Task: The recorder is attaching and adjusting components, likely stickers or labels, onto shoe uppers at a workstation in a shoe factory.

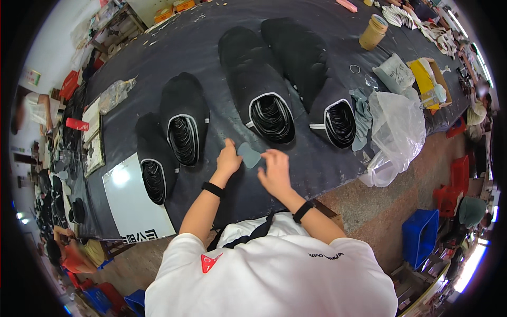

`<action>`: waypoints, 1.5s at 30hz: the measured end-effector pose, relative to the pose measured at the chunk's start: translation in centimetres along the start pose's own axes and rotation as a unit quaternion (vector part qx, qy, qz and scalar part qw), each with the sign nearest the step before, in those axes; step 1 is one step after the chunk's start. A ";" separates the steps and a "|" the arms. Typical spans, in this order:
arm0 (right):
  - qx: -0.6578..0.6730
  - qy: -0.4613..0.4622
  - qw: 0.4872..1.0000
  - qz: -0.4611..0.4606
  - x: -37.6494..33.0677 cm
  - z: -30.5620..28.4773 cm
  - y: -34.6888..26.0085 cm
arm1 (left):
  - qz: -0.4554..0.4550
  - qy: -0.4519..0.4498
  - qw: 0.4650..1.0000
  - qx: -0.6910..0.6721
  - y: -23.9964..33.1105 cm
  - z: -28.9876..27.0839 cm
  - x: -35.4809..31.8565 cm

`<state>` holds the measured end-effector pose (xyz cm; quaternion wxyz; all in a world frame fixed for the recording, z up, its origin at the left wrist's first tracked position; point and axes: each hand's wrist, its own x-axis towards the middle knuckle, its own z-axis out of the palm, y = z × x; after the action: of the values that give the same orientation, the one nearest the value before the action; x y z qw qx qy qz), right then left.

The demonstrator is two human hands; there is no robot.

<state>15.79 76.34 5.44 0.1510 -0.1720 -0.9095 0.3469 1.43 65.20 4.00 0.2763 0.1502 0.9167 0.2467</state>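
Observation:
A small grey-green flat piece (249,155), rounded in outline, lies on the dark table between my two hands. My left hand (228,159) is at its left edge, fingers loosely bent and the thumb side close against it. My right hand (275,172) hovers by its right edge with the fingers apart and curved. Beyond my hands lie long nested stacks of black shoe uppers with white edging: a large stack (253,74), another on the right (317,74), one on the left (182,98) and a shorter one (149,134) at the far left.
Right of the stacks are crumpled grey cloth pieces (361,119), a clear plastic bag (398,127), a yellow box (425,79) and a tan jar (373,33). A white board (132,195) lies under the leftmost stack. A blue crate (420,238) stands on the floor; other people work at both sides.

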 end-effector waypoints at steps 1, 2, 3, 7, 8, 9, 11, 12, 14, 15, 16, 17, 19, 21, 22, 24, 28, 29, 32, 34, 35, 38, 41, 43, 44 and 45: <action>0.000 -0.030 0.999 -0.029 -0.2 1.0 -0.9 | -0.009 -0.046 0.995 -0.090 -0.1 -0.2 0.0; -0.022 0.005 0.999 -0.048 -0.2 1.9 -1.7 | 0.007 -0.037 0.995 -0.093 -0.2 -0.3 -0.3; -0.015 0.004 0.999 -0.048 0.0 2.3 -2.1 | -0.023 -0.089 0.974 -0.208 -0.1 -0.6 -0.7; 0.070 0.043 0.996 -0.022 1.3 2.5 -3.7 | -0.046 -0.157 0.850 -0.501 -0.2 -3.0 -4.5; 0.112 0.051 0.992 -0.031 1.5 1.9 -4.1 | -0.025 -0.162 0.820 -0.549 -0.1 -3.6 -5.6; 0.143 0.043 0.989 -0.010 1.5 1.2 -4.7 | -0.041 -0.161 0.824 -0.542 0.1 -4.1 -6.7; 0.147 0.050 0.987 -0.051 1.6 0.3 -6.4 | 0.046 -0.116 0.822 -0.556 0.4 -5.0 -8.4; 0.153 0.056 0.983 -0.081 1.4 -0.1 -7.4 | 0.057 -0.111 0.822 -0.556 0.6 -5.4 -9.2; 0.152 0.043 0.984 -0.077 1.1 -0.6 -9.4 | 0.110 -0.016 0.842 -0.529 0.6 -6.1 -10.8; 0.156 0.034 0.984 -0.072 0.9 -0.7 -10.3 | 0.107 -0.006 0.851 -0.515 0.5 -6.5 -11.5; 0.155 0.031 0.985 -0.072 0.8 -0.7 -11.1 | 0.110 0.026 0.860 -0.497 0.4 -6.8 -12.0; 0.126 0.037 0.987 -0.097 0.5 -0.7 -11.9 | 0.113 0.050 0.861 -0.494 0.2 -7.1 -12.5; 0.096 0.039 0.987 -0.120 -0.2 -0.6 -13.1 | 0.122 0.071 0.876 -0.461 -0.4 -7.8 -13.3; 0.089 0.030 0.988 -0.121 -0.7 -0.4 -14.1 | 0.134 0.083 0.883 -0.443 -1.0 -8.3 -13.9; 0.088 0.027 0.989 -0.119 -0.9 -0.3 -14.5 | 0.141 0.081 0.883 -0.441 -1.3 -8.5 -14.2; 0.125 0.008 0.987 -0.104 -1.5 -0.2 -15.1 | 0.145 0.076 0.883 -0.440 -2.2 -8.9 -14.8; 0.208 -0.050 0.976 -0.037 -2.5 -0.3 -16.0 | 0.163 0.028 0.877 -0.452 -4.0 -9.4 -16.0; 0.210 -0.049 0.976 -0.040 -2.8 -0.3 -16.2 | 0.172 0.019 0.877 -0.449 -4.6 -9.4 -16.3; 0.247 -0.065 0.966 0.029 -3.8 0.1 -16.5 | 0.177 -0.002 0.885 -0.430 -6.0 -9.0 -17.0; 0.251 -0.066 0.962 0.083 -4.4 0.8 -16.5 | 0.160 -0.004 0.875 -0.457 -6.9 -8.5 -17.5; 0.255 -0.060 0.957 0.123 -4.7 1.2 -16.4 | 0.146 -0.001 0.861 -0.487 -7.5 -8.3 -17.7; 0.364 -0.036 0.897 0.247 -5.1 2.7 -14.8 | 0.093 0.010 0.823 -0.561 -9.1 -8.0 -17.7; 0.367 -0.001 0.898 0.241 -5.1 4.3 -11.7 | 0.075 0.039 0.812 -0.578 -10.1 -7.2 -17.8; 0.270 0.022 0.924 0.270 -4.1 5.7 -9.1 | 0.067 0.058 0.810 -0.580 -10.6 -6.9 -17.6; 0.209 0.034 0.930 0.300 -3.2 6.4 -7.9 | 0.046 0.063 0.813 -0.578 -10.9 -6.8 -17.5; 0.145 0.046 0.930 0.333 -2.6 6.8 -7.1 | 0.028 0.067 0.815 -0.575 -11.1 -6.7 -17.4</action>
<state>13.92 66.34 5.00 0.0920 -0.4573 -0.7316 0.4971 9.92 46.36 10.44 0.2431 -0.0275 0.6196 0.7458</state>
